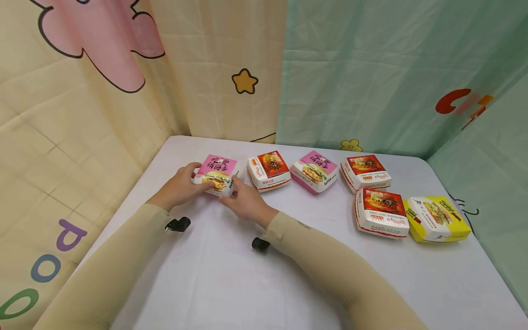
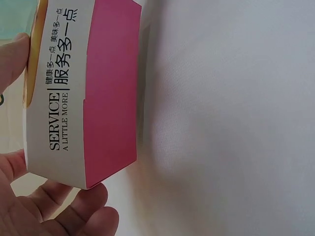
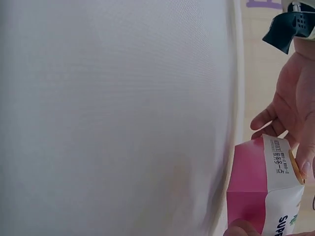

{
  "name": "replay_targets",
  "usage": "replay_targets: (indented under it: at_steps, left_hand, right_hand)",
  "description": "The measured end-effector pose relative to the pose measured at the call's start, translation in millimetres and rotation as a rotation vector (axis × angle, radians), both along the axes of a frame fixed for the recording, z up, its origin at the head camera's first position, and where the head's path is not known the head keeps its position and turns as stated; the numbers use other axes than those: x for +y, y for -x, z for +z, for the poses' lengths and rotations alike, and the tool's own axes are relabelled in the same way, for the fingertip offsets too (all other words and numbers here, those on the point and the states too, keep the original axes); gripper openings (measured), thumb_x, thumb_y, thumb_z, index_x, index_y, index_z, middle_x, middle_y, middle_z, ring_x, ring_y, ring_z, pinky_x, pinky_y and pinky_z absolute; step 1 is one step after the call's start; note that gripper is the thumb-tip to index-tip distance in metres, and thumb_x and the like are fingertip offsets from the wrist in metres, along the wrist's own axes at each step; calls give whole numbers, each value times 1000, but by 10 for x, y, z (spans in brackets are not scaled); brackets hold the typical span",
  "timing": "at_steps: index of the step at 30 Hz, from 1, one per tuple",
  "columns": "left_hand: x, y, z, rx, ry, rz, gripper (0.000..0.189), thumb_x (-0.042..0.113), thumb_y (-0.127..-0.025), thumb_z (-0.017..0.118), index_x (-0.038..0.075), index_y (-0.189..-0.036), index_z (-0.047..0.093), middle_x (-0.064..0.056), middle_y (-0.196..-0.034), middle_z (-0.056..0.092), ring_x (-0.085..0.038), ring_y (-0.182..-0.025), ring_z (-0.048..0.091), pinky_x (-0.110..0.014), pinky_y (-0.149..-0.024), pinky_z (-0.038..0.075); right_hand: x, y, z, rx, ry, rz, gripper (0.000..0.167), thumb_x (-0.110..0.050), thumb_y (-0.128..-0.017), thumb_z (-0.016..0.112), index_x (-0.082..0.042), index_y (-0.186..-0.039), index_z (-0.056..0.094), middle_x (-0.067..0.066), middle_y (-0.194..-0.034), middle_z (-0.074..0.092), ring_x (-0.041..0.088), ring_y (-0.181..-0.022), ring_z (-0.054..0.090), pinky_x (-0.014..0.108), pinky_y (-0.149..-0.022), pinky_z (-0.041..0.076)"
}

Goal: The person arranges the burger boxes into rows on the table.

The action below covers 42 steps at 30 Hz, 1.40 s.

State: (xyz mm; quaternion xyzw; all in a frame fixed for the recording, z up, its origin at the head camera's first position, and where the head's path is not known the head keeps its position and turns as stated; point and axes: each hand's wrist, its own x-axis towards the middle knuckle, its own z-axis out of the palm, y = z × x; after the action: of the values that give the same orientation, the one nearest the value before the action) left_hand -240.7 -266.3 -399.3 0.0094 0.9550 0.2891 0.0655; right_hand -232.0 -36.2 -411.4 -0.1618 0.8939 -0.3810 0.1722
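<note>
A pink and white burger box (image 1: 217, 166) is between both hands at the left of the table, its burger picture facing up. My left hand (image 1: 180, 187) grips its left side, thumb over the top edge. At the near right corner, my right hand (image 1: 247, 201) pinches the box. The left wrist view shows the pink lower wall of the burger box (image 2: 112, 93) and curled left fingers (image 2: 81, 209) at its end. In the right wrist view, right fingertips (image 3: 242, 229) touch the box's lower corner. I cannot tell whether its base touches the cloth.
Right of the hands stand a red and white burger box (image 1: 269, 170), another pink one (image 1: 315, 171), two more red ones (image 1: 365, 171) (image 1: 381, 212) and a yellow one (image 1: 438, 218). A white cloth covers the table (image 1: 222, 275); curtains (image 1: 350, 68) hang behind.
</note>
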Motion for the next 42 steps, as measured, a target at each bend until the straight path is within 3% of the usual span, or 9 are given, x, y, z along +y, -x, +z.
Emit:
replay_targets:
  at_steps: [4,10,20,26,30,34,38,42]
  left_hand:
    - [-16,-69,2,-10,4,2,97,70,-91,68,10,-159,33,-26,-142,49,-41,-123,54,-58,-101,49]
    - [-26,-163,4,-17,-22,-11,93,68,-92,69,11,-157,36,-23,-153,49,-42,-133,52,-64,-110,45]
    - [14,-340,3,-48,-42,-42,95,70,-90,69,8,-153,36,-23,-153,50,-43,-133,54,-63,-108,46]
    - [29,-469,2,-65,-22,-91,104,72,-88,71,14,-163,28,-22,-150,50,-34,-112,65,-52,-94,54]
    - [57,-549,-5,-84,-1,-128,110,74,-86,72,19,-167,22,-20,-150,48,-25,-97,66,-43,-85,54]
    - [98,-615,-12,-96,5,-147,109,72,-86,72,19,-167,22,-21,-150,48,-23,-97,67,-41,-84,54]
    - [123,-661,-11,-116,-4,-150,109,71,-86,74,19,-167,24,-22,-150,47,-23,-100,68,-40,-83,56]
    - [115,-677,-17,-118,-25,-162,102,68,-88,74,19,-165,27,-22,-149,48,-25,-105,69,-41,-85,58]
  right_hand:
    - [36,-50,13,18,20,9,85,-41,-102,69,-10,-168,25,9,-166,45,21,-142,57,39,-114,50]
    - [85,-93,9,44,26,4,83,-40,-101,71,-16,-168,28,5,-163,50,20,-133,64,36,-105,57]
    - [171,-168,49,127,-40,64,70,-41,-103,67,-23,-164,39,4,-152,61,14,-105,66,31,-86,58]
    - [264,-251,89,141,-64,114,66,-40,-103,67,-21,-162,44,6,-138,69,17,-103,64,32,-88,57]
    - [333,-301,93,141,-110,153,69,-42,-104,66,-21,-164,40,8,-145,65,19,-114,61,38,-99,54]
    - [392,-330,86,127,-144,173,72,-44,-104,65,-21,-166,36,7,-158,56,18,-130,58,42,-115,48]
    - [443,-345,80,124,-203,197,74,-46,-104,65,-23,-167,34,6,-161,53,20,-140,55,45,-120,45]
    - [482,-358,85,145,-273,222,71,-49,-103,63,-27,-166,36,9,-143,66,20,-120,63,42,-105,53]
